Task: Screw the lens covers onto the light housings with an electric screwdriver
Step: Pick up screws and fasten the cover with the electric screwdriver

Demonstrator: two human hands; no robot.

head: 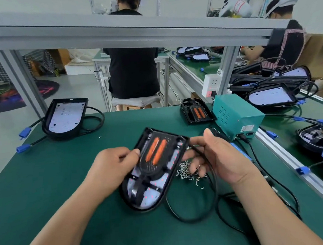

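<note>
Black, round-ended plastic light housing, lens cover with two orange strips seated inside, tilted at mid green counter. Left hand pinches its left edge. Right hand curls round its black cable, above loose metal screws.

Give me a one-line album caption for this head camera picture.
Left hand grips a light housing with lens cover, right hand its cable, over a green mat beside loose screws.

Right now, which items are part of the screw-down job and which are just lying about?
In the job: light housing, lens cover on it, left hand gripping it; cable in right hand; screws; electric screwdriver.
Lying about: second housing, spare cover, teal box.
</note>
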